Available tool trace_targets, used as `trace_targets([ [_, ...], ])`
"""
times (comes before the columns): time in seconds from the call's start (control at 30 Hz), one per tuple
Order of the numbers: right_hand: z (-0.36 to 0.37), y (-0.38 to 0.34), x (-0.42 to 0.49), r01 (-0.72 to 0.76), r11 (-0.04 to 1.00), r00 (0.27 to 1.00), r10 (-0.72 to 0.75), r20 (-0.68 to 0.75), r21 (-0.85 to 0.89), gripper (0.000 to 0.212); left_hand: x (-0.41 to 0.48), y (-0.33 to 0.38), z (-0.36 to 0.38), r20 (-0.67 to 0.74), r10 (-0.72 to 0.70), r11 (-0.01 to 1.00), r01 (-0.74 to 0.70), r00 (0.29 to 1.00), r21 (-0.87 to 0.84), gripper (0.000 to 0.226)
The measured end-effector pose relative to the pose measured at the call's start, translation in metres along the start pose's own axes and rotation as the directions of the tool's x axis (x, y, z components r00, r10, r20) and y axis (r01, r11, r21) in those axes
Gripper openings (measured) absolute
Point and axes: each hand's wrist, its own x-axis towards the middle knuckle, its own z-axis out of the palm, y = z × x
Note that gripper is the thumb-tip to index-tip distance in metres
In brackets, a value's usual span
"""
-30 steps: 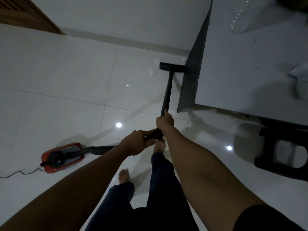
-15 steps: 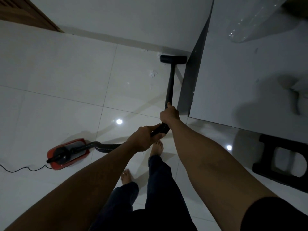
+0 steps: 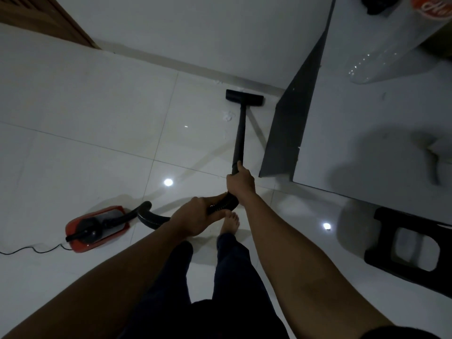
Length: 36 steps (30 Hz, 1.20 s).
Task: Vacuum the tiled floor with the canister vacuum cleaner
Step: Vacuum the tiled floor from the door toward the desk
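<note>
Both hands, left (image 3: 195, 217) and right (image 3: 241, 183), are gripping the wand (image 3: 239, 140), its head (image 3: 244, 97) resting near the counter (image 3: 367, 143).

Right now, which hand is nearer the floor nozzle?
Right. The right hand grips the wand higher up, closer to the floor nozzle. The left hand holds the hose end behind it, farther back.
</note>
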Motion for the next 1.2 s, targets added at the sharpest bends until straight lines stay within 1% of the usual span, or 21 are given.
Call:
trace_targets([
  [0.13, 0.018, -0.031, 0.006, 0.013, 0.999, 1.000, -0.012, 0.020, -0.038, 0.070, 0.005, -0.024, -0.023, -0.030, 0.008, 1.000, -0.008, 1.000, -0.019, 0.062],
  [0.27, 0.040, -0.067, 0.013, 0.021, 0.996, 0.999, -0.018, 0.035, -0.091, 0.071, 0.013, -0.049, -0.056, -0.032, 0.031, 0.998, -0.032, 0.999, -0.058, 0.076],
  [0.4, 0.064, -0.102, 0.019, 0.006, 0.994, 1.000, -0.003, 0.028, -0.106, 0.072, 0.017, -0.066, -0.101, 0.001, 0.075, 0.993, -0.074, 0.997, -0.094, 0.055],
  [0.53, 0.097, -0.148, 0.029, -0.039, 0.999, 0.999, 0.039, -0.002, 0.011, 0.073, 0.025, -0.091, -0.156, -0.011, 0.086, 0.995, -0.087, 0.996, -0.048, 0.054],
  [0.63, 0.115, -0.175, 0.032, -0.051, 0.997, 0.999, 0.052, -0.015, 0.049, 0.073, 0.036, -0.114, -0.190, 0.044, 0.119, 0.993, -0.118, 0.992, -0.022, 0.054],
  [0.77, 0.121, -0.178, 0.030, -0.104, 0.991, 0.992, 0.108, -0.059, 0.080, 0.071, 0.039, -0.114, -0.205, 0.129, 0.133, 0.991, -0.130, 0.983, -0.034, 0.054],
  [0.83, 0.114, -0.176, 0.032, -0.114, 0.990, 0.989, 0.121, -0.087, 0.086, 0.069, 0.042, -0.106, -0.202, 0.136, 0.145, 0.989, -0.139, 0.980, -0.051, 0.056],
  [0.97, 0.097, -0.177, 0.040, -0.120, 0.993, 0.987, 0.120, -0.106, 0.000, 0.064, 0.055, -0.100, -0.202, 0.144, 0.201, 0.976, -0.186, 0.969, -0.109, 0.055],
  [1.03, 0.094, -0.179, 0.042, -0.128, 0.991, 0.985, 0.124, -0.120, -0.025, 0.063, 0.060, -0.101, -0.203, 0.161, 0.217, 0.973, -0.200, 0.963, -0.111, 0.054],
  [1.1, 0.094, -0.180, 0.043, -0.153, 0.988, 0.978, 0.149, -0.143, -0.014, 0.064, 0.064, -0.103, -0.208, 0.182, 0.230, 0.971, -0.213, 0.956, -0.106, 0.054],
  [1.2, 0.092, -0.178, 0.045, -0.202, 0.978, 0.961, 0.207, -0.181, 0.051, 0.065, 0.070, -0.103, -0.211, 0.193, 0.236, 0.971, -0.224, 0.952, -0.080, 0.056],
])
